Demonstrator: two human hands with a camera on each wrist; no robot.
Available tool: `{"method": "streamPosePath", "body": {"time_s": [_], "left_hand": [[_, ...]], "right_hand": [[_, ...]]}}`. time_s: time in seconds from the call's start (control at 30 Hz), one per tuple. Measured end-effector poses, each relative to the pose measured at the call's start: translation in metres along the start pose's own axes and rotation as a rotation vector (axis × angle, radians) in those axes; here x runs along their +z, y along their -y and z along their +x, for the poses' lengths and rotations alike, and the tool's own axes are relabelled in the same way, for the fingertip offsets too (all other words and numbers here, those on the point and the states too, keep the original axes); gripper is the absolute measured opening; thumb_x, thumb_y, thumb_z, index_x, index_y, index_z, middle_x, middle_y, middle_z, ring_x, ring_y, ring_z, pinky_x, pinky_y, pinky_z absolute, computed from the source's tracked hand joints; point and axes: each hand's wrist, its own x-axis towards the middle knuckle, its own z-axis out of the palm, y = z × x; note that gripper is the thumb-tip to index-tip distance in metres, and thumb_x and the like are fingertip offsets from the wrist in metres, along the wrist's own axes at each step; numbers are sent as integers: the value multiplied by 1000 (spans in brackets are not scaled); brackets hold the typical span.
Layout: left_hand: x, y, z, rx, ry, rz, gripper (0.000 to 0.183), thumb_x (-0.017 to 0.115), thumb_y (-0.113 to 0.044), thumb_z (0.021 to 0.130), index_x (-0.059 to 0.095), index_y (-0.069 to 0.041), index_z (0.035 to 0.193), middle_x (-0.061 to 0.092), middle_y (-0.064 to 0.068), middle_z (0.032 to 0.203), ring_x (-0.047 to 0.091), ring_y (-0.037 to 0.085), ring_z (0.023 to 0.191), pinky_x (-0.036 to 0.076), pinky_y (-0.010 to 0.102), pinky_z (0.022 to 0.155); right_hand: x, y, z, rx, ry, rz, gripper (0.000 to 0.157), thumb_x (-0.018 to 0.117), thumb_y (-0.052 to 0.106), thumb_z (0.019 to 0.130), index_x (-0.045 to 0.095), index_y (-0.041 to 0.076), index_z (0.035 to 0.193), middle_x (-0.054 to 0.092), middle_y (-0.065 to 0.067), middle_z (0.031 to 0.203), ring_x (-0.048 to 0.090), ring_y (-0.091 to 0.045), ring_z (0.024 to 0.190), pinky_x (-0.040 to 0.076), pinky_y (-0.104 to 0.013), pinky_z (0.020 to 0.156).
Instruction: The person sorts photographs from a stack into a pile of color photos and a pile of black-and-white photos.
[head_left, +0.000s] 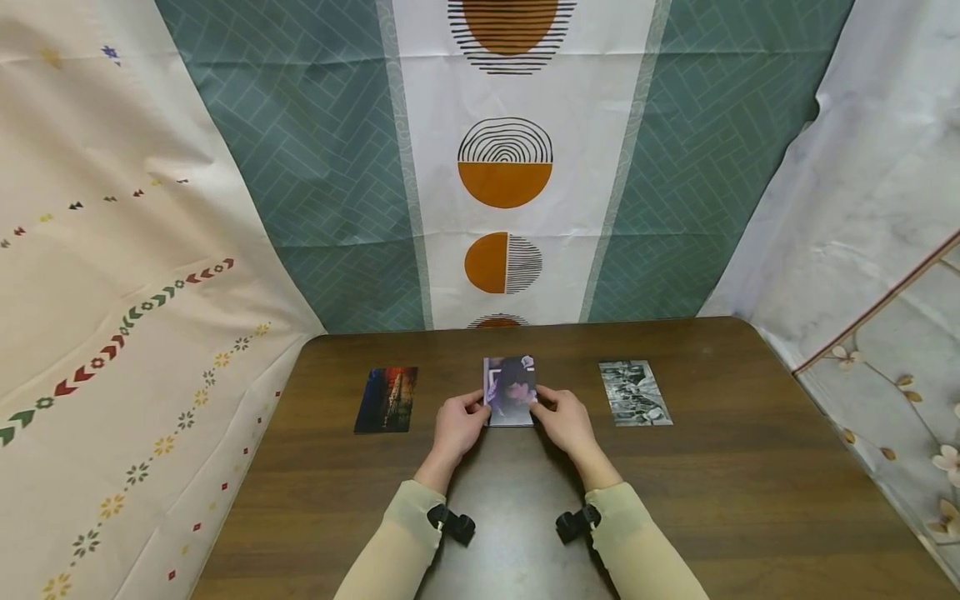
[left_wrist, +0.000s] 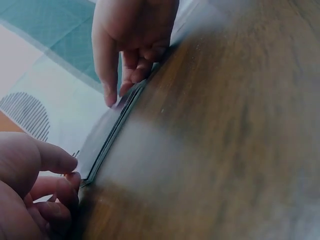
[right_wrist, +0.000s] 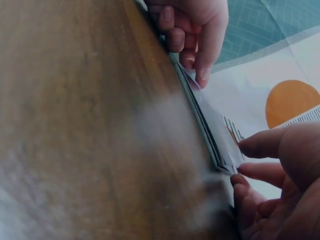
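Note:
A picture card with a purple-toned print lies at the far middle of the table, on top of a thin stack of cards seen edge-on in both wrist views. My left hand pinches its left edge near the bottom corner, the thumb on the face. On the opposite edge, my right hand pinches it the same way. In the left wrist view, the top card is slightly raised along its near side. How many cards lie beneath cannot be told.
A dark red-and-blue picture card lies to the left, and a black-and-white one to the right. All are on a brown wooden table. Patterned cloths hang behind and beside it.

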Motion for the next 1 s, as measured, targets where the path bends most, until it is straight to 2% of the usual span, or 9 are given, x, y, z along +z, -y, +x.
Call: {"method": "streamPosePath", "body": {"time_s": [0.17,0.33,0.43,0.53,0.77,1.0], "left_hand": [[1,1,0,28,-59,-56,37,75,-12,94,78,-6,130,65,0,87,56,18,82,46,36,77],[0,1,0,53,-105,-104,38,77,-12,93,78,-8,131,64,1,90,53,13,73,43,31,70],[0,1,-1,45,-97,-146,38,77,-12,93,78,-9,131,66,0,91,49,9,63,40,27,61],[0,-1,-2,30,-80,-193,37,78,-11,94,77,-6,131,66,-1,86,48,8,60,39,25,57],[0,-7,-4,7,-46,-246,39,79,-8,95,75,-3,133,64,-3,79,49,9,64,39,26,60],[-1,-8,-4,-32,-54,-306,36,80,-7,94,77,-2,130,62,-2,78,54,12,72,41,27,65]], "right_hand": [[0,5,1,35,9,100,43,72,18,100,70,4,141,74,-8,108,65,-27,101,51,-48,92],[-2,11,0,24,-6,164,43,73,15,98,70,3,139,74,-7,104,65,-26,99,49,-43,89],[-3,12,-1,21,-19,195,43,73,14,98,70,1,138,74,-9,103,64,-24,96,49,-40,86],[-3,12,0,33,-26,213,44,75,16,98,70,3,139,73,-9,103,62,-23,95,48,-37,84],[-6,14,-1,61,-43,258,47,78,15,97,69,7,143,74,-9,102,61,-20,89,47,-33,74],[-5,14,-2,94,-38,302,48,75,15,98,67,8,145,71,-7,98,58,-18,87,46,-33,74]]}}
